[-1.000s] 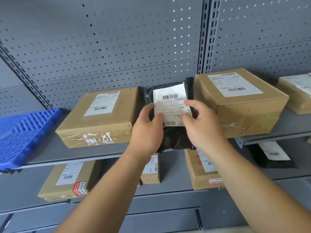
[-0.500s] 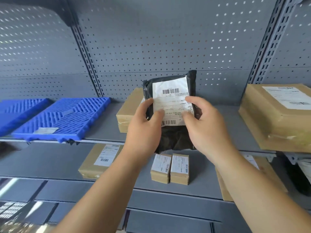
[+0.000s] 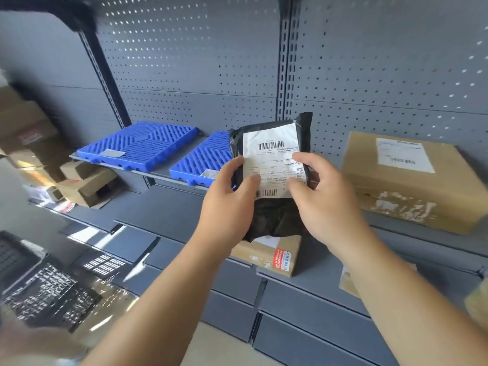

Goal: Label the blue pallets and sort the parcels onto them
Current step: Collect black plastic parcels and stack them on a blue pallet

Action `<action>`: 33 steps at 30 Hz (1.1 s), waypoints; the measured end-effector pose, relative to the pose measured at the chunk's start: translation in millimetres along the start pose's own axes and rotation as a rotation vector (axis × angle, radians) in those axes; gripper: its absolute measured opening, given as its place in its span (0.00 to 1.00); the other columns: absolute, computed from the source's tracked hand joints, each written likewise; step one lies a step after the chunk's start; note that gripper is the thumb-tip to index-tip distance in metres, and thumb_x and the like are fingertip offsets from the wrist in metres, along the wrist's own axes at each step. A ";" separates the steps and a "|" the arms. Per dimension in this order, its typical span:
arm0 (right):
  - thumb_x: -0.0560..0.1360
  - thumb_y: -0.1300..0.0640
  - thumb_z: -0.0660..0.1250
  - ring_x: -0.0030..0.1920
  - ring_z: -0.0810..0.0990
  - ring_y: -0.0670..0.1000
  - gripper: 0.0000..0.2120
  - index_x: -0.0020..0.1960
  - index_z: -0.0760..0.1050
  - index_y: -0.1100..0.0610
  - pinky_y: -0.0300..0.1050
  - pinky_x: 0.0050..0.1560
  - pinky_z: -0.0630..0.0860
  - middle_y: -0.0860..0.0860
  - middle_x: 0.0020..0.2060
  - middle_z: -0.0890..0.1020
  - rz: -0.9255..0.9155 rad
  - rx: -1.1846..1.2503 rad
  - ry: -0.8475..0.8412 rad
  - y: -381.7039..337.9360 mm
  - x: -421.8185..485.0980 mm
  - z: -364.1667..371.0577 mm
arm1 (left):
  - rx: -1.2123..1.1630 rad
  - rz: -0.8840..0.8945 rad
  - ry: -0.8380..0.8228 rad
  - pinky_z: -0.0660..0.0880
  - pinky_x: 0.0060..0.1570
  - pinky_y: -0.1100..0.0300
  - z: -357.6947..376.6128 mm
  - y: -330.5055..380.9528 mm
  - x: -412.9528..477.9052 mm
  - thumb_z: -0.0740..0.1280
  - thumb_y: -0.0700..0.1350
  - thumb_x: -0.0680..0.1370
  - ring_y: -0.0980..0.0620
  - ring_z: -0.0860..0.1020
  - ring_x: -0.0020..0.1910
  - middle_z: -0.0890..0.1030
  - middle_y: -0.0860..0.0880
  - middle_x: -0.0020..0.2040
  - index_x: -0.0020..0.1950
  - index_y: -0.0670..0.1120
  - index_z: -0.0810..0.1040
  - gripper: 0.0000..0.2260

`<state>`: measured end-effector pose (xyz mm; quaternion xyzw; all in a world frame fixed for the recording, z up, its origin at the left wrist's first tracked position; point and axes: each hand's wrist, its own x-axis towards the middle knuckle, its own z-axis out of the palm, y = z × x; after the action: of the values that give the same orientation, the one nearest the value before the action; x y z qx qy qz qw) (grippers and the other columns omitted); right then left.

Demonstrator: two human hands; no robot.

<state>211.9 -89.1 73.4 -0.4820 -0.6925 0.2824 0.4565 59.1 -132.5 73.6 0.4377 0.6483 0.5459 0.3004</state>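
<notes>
Near the middle of the frame, two hands hold up a black bag point(image 3: 272, 215). It is in the air in front of the shelf point(image 3: 165, 168), not resting on anything. The left hand point(image 3: 227, 204) grips the bag's left side, with its thumb on the front. The right hand point(image 3: 327, 207) grips the right side, with its thumb and a finger pressed on the white label point(image 3: 272, 157).

The bag looks soft. Its lower half is full of wrinkles and bulges a bit, so I think something squashy or loose is inside. It looks light too, as the hands hold it up with an easy grip. The plastic is shiny and may be slippery, so a weak pinch at one corner could let it slide out. The top flap is thin and floppy and is not a good place to grab. The best place to hold is the two sides, near the middle, as the hands do now.

Left of the bag, two blue pallets lie flat on the shelf. The left pallet point(image 3: 140, 143) is in full view. The right pallet point(image 3: 203, 157) is partly hidden behind the bag. The left one has a small pale tag point(image 3: 112, 153) near its front edge, and so does the right one. I cannot read them. A big brown box point(image 3: 412, 186) sits at the right of the frame.
</notes>
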 end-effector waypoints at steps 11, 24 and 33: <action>0.78 0.53 0.68 0.44 0.80 0.42 0.20 0.69 0.74 0.44 0.46 0.53 0.78 0.45 0.59 0.81 -0.042 -0.002 -0.111 -18.7 59.6 94.7 | -0.003 -0.050 0.084 0.78 0.63 0.52 -69.0 -21.1 69.0 0.66 0.62 0.70 0.60 0.81 0.59 0.80 0.63 0.62 0.72 0.61 0.74 0.29; 0.76 0.52 0.68 0.43 0.78 0.33 0.19 0.67 0.75 0.42 0.31 0.43 0.70 0.30 0.52 0.76 0.044 0.062 -0.138 10.1 158.3 140.4 | 0.084 -0.086 0.045 0.75 0.68 0.52 -64.4 -24.7 181.0 0.66 0.62 0.70 0.58 0.80 0.63 0.81 0.60 0.64 0.73 0.59 0.74 0.30; 0.78 0.50 0.64 0.29 0.76 0.35 0.22 0.72 0.70 0.43 0.41 0.36 0.69 0.47 0.49 0.76 0.173 -0.144 -0.105 14.6 195.9 176.1 | 0.131 -0.076 -0.216 0.73 0.66 0.58 -73.6 -52.3 267.1 0.66 0.63 0.72 0.63 0.78 0.62 0.81 0.63 0.61 0.75 0.58 0.72 0.30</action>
<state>35.4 106.3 57.1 -0.5560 -0.6897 0.2952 0.3577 -133.8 72.8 62.9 0.4877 0.6625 0.4402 0.3599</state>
